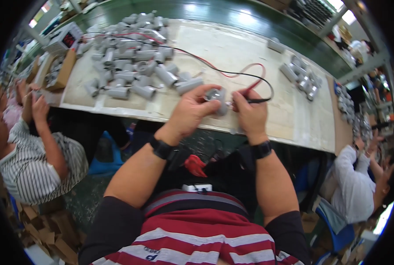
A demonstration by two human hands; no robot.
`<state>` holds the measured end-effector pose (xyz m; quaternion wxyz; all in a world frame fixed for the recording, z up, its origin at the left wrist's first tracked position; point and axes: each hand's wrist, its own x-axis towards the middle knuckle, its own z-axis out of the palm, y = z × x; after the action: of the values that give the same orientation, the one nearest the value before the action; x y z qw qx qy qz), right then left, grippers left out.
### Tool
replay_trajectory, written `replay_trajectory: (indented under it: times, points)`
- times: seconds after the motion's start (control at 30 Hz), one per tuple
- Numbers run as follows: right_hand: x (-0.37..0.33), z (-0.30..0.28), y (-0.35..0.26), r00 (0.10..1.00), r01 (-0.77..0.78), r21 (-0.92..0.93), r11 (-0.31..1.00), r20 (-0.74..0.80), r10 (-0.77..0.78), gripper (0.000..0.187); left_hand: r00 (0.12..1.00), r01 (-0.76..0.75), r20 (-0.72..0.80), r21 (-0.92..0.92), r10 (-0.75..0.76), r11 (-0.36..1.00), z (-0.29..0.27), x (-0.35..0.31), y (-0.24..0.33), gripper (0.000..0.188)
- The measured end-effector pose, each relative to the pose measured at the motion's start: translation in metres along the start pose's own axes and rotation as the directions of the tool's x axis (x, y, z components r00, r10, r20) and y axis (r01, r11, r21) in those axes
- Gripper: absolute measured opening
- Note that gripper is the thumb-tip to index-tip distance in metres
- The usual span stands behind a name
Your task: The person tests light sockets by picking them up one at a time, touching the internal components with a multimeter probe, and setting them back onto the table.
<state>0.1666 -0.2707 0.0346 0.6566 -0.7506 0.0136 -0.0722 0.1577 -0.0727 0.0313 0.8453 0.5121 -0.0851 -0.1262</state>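
My left hand (189,110) is closed around a grey cylindrical housing (222,109), its round open end tilted up toward me. Beside it, my right hand (252,115) pinches a pair of test leads, one with a black probe (258,100) and one with a red probe (248,90). The fingertips of the right hand are close to the housing's side; whether the probe tips touch it I cannot tell. From the probes, a red and black cable (219,70) loops across the table to a small box with a red digital display (68,40).
A large pile of grey housings (125,62) covers the table's (205,42) left part. A smaller group (301,73) lies at the right, with a single one (275,45) behind. An open carton (61,73) stands at the left edge. Other people sit at both sides.
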Motion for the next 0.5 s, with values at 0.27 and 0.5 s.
replay_trajectory:
  times: [0.27,0.5]
  points:
    - [-0.0042,-0.0054,0.0030,1.000,-0.007,0.058,0.998,-0.024,0.008,0.016,0.996,0.021,0.088,-0.045,-0.017,0.999,0.0066,0.0012,-0.0041,0.043]
    - [-0.0031,-0.0023,-0.0006,1.000,-0.011,0.051,0.999,-0.014,0.012,0.016,0.997,0.003,0.079,-0.011,-0.002,1.000,0.0028,0.0006,0.0002,0.042]
